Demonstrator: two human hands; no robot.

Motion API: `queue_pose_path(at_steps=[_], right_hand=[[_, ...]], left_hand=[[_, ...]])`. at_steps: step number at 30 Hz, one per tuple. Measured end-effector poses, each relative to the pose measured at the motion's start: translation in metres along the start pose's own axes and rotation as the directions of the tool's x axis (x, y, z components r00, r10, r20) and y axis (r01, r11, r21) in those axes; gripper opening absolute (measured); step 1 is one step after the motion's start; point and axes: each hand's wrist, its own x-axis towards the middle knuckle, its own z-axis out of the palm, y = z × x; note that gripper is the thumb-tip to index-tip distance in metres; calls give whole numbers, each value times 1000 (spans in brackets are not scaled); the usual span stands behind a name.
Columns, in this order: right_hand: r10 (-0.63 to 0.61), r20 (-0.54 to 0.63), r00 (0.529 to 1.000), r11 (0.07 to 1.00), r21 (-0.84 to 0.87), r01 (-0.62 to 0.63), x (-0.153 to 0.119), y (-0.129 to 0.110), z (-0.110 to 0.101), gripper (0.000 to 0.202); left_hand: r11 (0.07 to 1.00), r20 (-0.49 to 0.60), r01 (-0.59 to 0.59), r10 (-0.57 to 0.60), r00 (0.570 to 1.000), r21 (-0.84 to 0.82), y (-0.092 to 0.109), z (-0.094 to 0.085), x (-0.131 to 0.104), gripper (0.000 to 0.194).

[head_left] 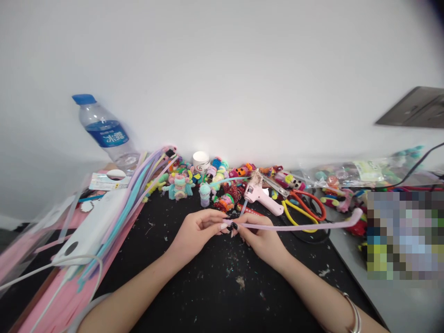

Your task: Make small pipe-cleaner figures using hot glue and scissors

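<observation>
Lilac pipe cleaner (pixel 298 227) is pinched between the fingertips of left hand (pixel 197 232) and right hand (pixel 261 236), both closed narrow on its end, fingers nearly meeting. Its long free part is stretched past the right hand, with a thicker, bent tip. Held above black mat (pixel 156 282); scraps and fluff are scattered there. Just beyond the hands, pink glue gun (pixel 265 200) is laid on its side, with scissors (pixel 317 206) beside it, yellow and red handles spread. Small fuzzy figure (pixel 205 194) is stood left of the gun; more colorful fuzzy figures are heaped behind, near white paper cup (pixel 200 163). At far left, pipe cleaner bundle (pixel 130 196) is laid slantwise; bottle (pixel 108 134) is tilted by the wall. At right, filled clear bag (pixel 369 171) is seen along the wall.
</observation>
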Motion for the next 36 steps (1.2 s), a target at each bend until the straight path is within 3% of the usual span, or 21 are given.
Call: queue_pose_path(at_steps=[8, 18, 26, 30, 33, 36], right_hand=[[-20, -13, 1000, 1000, -3, 20, 2, 1, 1, 14], [26, 39, 999, 999, 24, -26, 0, 2, 2, 16], [84, -51, 995, 994, 76, -79, 1, 1, 1, 20], [134, -7, 991, 978, 162, -131, 1, -1, 1, 22], [146, 36, 989, 964, 220, -151, 1, -1, 2, 24], [145, 51, 988, 952, 263, -153, 2, -1, 2, 26]], left_hand=[[993, 7, -14, 14, 1000, 115, 6, 0, -3, 12], [993, 18, 5, -7, 1000, 115, 8, 1, -2, 11], [997, -11, -31, 32, 999, 68, 1, -1, -1, 16], [954, -47, -155, 172, 984, 256, 2, -3, -4, 13], [853, 10, -306, 333, 943, 422, 5, -4, -6, 16], [782, 59, -383, 409, 911, 492, 6, -5, -8, 19]])
